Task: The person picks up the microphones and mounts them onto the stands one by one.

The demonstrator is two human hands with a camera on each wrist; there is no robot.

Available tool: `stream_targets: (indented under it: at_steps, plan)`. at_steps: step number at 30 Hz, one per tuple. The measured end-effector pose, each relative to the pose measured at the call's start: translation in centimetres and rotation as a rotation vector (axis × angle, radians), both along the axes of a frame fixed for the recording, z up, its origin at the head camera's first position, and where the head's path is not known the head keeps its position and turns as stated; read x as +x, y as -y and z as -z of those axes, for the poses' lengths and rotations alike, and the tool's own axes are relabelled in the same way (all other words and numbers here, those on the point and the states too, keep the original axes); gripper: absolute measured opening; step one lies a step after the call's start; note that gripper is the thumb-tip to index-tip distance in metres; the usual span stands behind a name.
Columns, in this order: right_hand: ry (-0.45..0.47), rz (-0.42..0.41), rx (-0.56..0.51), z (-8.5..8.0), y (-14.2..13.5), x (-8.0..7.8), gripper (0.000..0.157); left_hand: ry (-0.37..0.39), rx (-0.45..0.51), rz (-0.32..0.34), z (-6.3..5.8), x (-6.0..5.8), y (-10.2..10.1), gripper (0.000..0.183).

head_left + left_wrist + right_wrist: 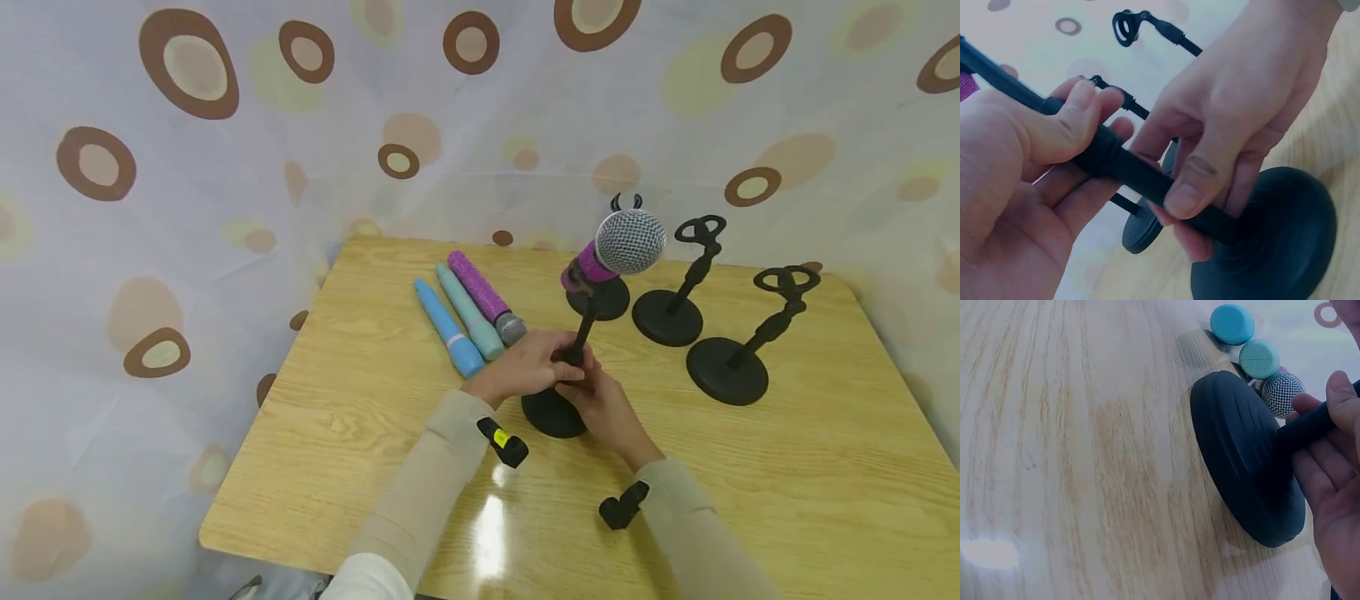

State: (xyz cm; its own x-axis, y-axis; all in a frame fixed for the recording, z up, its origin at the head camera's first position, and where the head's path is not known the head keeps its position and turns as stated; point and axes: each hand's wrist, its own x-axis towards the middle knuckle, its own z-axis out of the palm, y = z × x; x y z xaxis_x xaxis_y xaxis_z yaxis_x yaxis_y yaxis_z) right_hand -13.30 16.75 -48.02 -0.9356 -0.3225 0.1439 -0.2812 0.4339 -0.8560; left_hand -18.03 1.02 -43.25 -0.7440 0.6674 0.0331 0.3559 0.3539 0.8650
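Observation:
A black desktop microphone stand (pixel 1147 178) is held by both my hands. My left hand (pixel 531 364) grips the collar on its pole, thumb on top. Lower down, near the round base (pixel 1241 456), my right hand (pixel 1229 100) pinches the pole between thumb and fingers. A purple microphone with a silver mesh head (pixel 632 241) sits tilted in the holder at the top of this stand. Whether the base rests fully on the table I cannot tell.
Three more black stands, including the right one (pixel 727 371) and the middle one (pixel 667 317), stand right and behind. Left of my hands lie a blue microphone (pixel 448 327), a mint-green microphone (pixel 470 310) and a glittery purple microphone (pixel 480 287) on the wooden table (pixel 337 400).

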Motion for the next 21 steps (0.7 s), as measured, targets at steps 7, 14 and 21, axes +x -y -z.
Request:
stream_targets:
  at_steps: [7, 14, 21]
  plan:
    - [0.020, 0.029, -0.004, -0.5, 0.2, 0.2, 0.046, 0.034, 0.044, 0.000, -0.3, 0.3, 0.0, 0.008]
    - [0.008, 0.051, 0.002, -0.5, 0.1, 0.2, 0.047, 0.035, 0.093, -0.061, -1.8, 2.2, -0.2, 0.009]
    - [0.066, 0.039, -0.051, 1.1, -0.2, -0.4, 0.053, 0.079, 0.050, 0.020, -2.5, 1.7, 0.2, 0.010]
